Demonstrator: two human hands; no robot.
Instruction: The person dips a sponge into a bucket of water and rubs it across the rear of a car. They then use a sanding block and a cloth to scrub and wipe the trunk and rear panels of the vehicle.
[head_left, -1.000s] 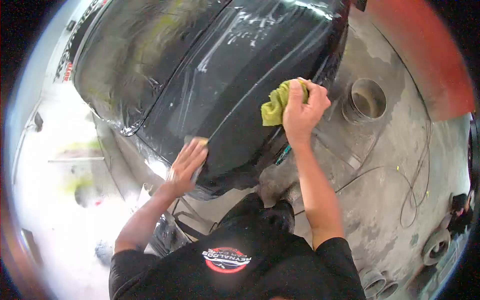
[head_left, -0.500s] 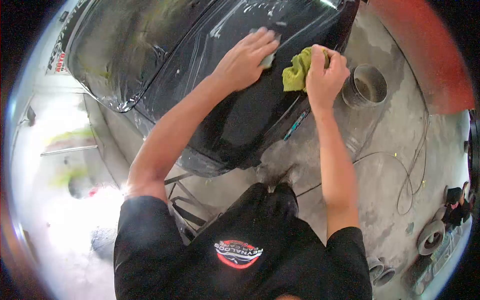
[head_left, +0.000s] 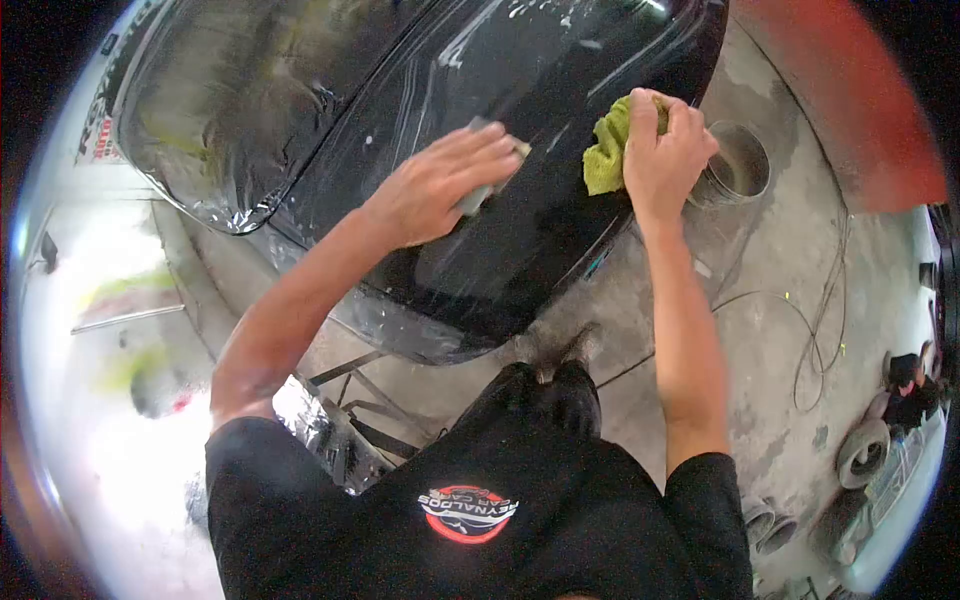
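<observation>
A glossy black car panel (head_left: 470,265) with whitish smears and wet streaks fills the upper middle of the head view. My left hand (head_left: 440,185) lies over a folded piece of grey sandpaper (head_left: 475,200), pressing it against the panel. Its edges stick out beyond the fingers, and the rest is hidden under them. To the right, my right hand (head_left: 668,155) grips a crumpled yellow-green cloth (head_left: 605,150) near the panel's right edge. The cloth bunches out on the left side of the fingers.
Right of the panel stands a round bucket (head_left: 745,165) on the concrete floor. A thin hose (head_left: 830,330) loops across the floor. Plastic sheeting (head_left: 220,90) covers the part at upper left. A metal stand (head_left: 365,400) is below the panel. A person (head_left: 908,385) is at far right.
My left hand has slid down and left across the panel with the sandpaper. My right hand and the cloth have shifted slightly right. The view has moved a little.
</observation>
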